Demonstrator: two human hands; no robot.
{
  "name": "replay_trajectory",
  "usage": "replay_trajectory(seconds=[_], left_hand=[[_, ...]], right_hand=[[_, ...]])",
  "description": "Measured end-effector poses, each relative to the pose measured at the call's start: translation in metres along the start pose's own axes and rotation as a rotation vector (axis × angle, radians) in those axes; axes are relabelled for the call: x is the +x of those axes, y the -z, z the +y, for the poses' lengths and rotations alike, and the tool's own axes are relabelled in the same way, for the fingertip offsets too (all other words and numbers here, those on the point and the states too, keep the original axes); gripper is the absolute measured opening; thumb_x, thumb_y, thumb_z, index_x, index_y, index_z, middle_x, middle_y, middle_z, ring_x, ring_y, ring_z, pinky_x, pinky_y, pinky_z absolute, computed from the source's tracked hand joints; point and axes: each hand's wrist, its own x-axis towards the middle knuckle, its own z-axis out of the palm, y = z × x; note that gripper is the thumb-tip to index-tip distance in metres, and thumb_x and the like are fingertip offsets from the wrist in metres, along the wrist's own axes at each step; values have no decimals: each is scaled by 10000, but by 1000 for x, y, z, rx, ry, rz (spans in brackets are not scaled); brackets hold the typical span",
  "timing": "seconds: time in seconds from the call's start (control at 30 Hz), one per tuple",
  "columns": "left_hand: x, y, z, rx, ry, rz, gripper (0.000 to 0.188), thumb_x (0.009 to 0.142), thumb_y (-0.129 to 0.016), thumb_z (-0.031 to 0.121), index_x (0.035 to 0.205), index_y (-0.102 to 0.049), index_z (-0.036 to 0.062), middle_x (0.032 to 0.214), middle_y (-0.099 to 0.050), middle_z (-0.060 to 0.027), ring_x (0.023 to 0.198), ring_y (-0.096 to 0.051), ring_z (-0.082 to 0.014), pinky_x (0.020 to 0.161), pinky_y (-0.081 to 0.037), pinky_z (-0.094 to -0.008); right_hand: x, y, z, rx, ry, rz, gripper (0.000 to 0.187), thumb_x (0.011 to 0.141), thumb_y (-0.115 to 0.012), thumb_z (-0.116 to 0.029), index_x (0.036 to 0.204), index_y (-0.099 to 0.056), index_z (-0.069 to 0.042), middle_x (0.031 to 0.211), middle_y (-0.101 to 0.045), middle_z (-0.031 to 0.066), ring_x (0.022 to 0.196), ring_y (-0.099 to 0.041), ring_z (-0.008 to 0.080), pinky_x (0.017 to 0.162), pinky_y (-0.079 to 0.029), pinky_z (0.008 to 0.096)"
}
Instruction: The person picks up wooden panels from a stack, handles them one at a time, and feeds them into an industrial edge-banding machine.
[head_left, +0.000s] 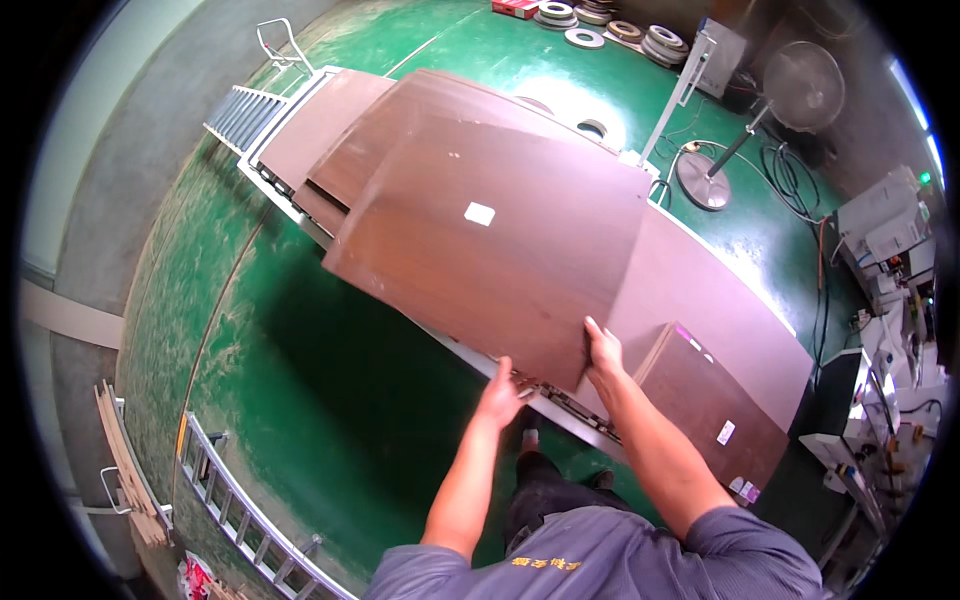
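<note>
Brown panel (490, 240) lies flat, angled away.

A small white rectangular label (480, 213) is stuck near the middle of the large brown panel (490, 240) on top of the stack. A second white label (726, 432) is seen on the smaller brown panel (705, 400) at the right end of the bench, toward its near edge. A flat red package (516, 8) lies on the green floor (330, 400) at the far edge.
</note>
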Motion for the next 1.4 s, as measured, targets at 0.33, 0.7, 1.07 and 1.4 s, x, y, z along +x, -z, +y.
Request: replay_trajectory(seconds=[0.33,0.7,1.07,1.4], left_hand=[[-60,53,-38,-193,-380,530,789,919,-416,651,1438,-331,64,1441,-406,-105,1285,-434,-292,1078,-366,-497],[-145,-180,-300,225,-164,106,676,982,-350,555,1475,-292,96,1511,-327,-82,1362,-346,-285,1125,-301,-481],[-84,-455,-555,513,194,-378,476,1009,-419,408,1314,-471,47,1301,-540,-69,1169,-533,-246,971,-452,-417],[3,-569,-732,734,345,-420,318,962,-528,360,1083,-571,68,994,-659,-63,855,-639,-198,683,-512,-317]], right_hand=[[-122,309,-35,-305,365,202,228,915,-647,-204,898,-655,23,830,-658,16,737,-571,90,685,-466,256],[-322,667,-11,-6,510,665,247,922,-624,-208,888,-648,35,838,-641,14,768,-536,85,712,-457,279],[-440,872,72,488,486,1206,269,940,-620,-256,833,-639,-10,770,-606,-8,677,-497,62,614,-419,254],[-393,953,98,622,356,1509,405,885,-690,-350,620,-437,-177,553,-284,-100,468,-241,46,444,-189,279]])
